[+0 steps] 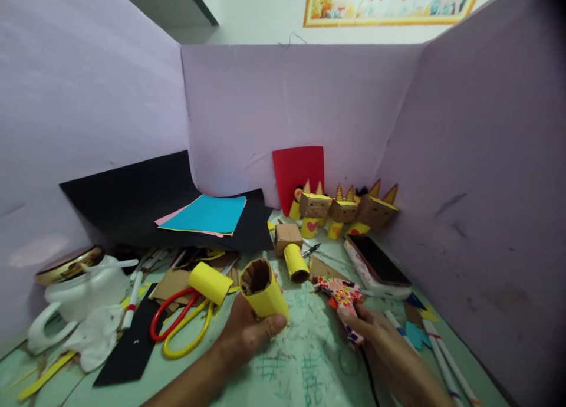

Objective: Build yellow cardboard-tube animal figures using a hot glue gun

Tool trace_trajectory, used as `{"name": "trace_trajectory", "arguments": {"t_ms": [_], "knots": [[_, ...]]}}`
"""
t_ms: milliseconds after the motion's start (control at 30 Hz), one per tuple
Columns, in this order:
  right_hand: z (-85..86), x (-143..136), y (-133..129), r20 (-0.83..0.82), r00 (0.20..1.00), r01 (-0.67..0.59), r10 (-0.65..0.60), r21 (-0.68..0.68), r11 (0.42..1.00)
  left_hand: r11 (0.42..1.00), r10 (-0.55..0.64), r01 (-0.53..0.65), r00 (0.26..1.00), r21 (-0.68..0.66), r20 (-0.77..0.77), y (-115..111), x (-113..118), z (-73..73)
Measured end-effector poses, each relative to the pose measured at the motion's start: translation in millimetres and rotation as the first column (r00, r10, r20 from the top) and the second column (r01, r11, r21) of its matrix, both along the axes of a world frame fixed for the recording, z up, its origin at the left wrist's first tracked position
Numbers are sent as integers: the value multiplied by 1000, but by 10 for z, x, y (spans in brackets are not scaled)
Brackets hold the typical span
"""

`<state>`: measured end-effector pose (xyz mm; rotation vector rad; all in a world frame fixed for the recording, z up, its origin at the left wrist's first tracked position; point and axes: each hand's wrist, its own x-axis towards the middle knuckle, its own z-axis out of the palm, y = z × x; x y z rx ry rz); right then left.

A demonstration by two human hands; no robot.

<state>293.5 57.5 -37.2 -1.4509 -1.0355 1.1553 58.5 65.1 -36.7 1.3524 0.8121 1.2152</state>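
Observation:
My left hand (250, 330) is closed around a yellow paper-covered cardboard tube (267, 298), its open brown end tilted up and away. In my right hand (375, 336) is a glue gun (342, 295) with a colourful floral pattern, its nozzle pointing left and a dark cord trailing below. Just beyond the two hands, a small brown cardboard box (288, 239) touches another yellow tube (296, 264) lying on its side. A third yellow tube (210, 282) rests by the red-and-yellow-handled scissors (186, 318) left of my left hand.
Several cardboard animal figures (336, 209) stand at the back right near a red sheet (300, 171). Blue paper (206, 213) lies on black card (132, 200). A phone (379, 258), markers (446, 360) and a white cup (84, 289) flank the work area, with purple panels (300, 94) around it.

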Motion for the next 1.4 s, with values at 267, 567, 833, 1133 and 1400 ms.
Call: {"name": "trace_trajectory", "arguments": {"t_ms": [267, 567, 833, 1133, 1400], "knots": [[294, 15, -62, 589, 793, 68, -151, 161, 985, 986, -167, 167, 986, 0, -20, -41, -16, 70], [567, -669, -137, 127, 811, -582, 572, 289, 760, 884, -426, 458, 870, 88, -250, -85, -39, 207], [357, -760, -122, 23, 955, -279, 297, 422, 863, 879, 289, -143, 919, 455, -268, -113, 32, 135], [341, -819, -115, -61, 959, -209, 278, 511, 834, 791, 385, -230, 907, 568, -170, -132, 68, 66], [340, -827, -104, -62, 969, -178, 238, 490, 853, 824, 391, -233, 894, 517, -220, -143, 84, 62]]}}
